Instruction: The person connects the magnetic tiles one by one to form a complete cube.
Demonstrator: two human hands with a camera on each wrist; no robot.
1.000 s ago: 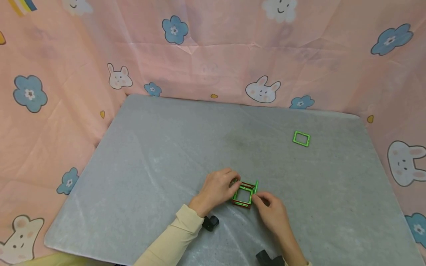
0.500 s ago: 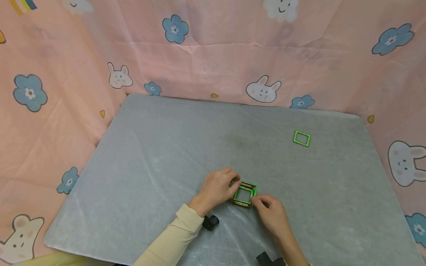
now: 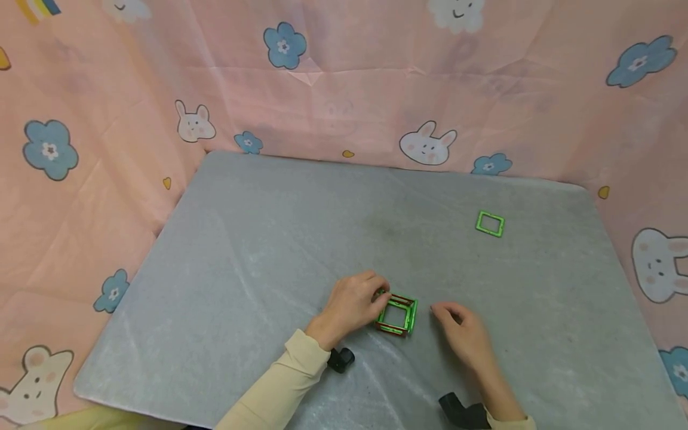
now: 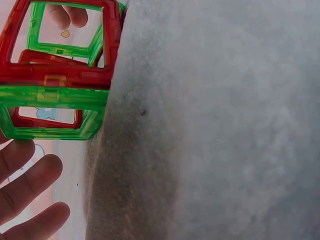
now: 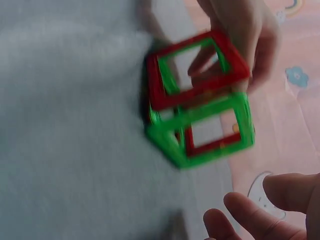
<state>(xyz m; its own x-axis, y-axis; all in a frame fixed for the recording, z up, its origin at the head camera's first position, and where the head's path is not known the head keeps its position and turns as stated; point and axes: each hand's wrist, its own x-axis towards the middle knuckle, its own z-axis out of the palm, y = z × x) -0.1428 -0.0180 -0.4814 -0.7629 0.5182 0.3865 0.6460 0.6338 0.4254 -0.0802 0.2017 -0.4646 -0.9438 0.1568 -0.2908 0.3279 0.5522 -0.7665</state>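
A small box of red and green magnetic tiles [image 3: 411, 321] stands on the grey table in the head view. My left hand [image 3: 349, 304] holds it at its left side, thumb and fingers round the edge. In the left wrist view a red tile [image 4: 55, 75] adjoins a green tile [image 4: 55, 95]. The right wrist view shows a green side tile [image 5: 215, 153] of the box, slightly blurred. My right hand [image 3: 464, 337] is apart from the box, to its right, fingers loosely bent with nothing in them.
One loose green square magnetic tile [image 3: 491, 215] lies flat at the table's back right. The grey cloth-covered table [image 3: 269, 239] meets a pink patterned curtain [image 3: 344, 89] at the back and sides. Black wrist cameras sit on both wrists.
The green tile on the box's right side, tilted outward earlier, now sits against it. My right hand has let go and moved right. The left hand stays put.
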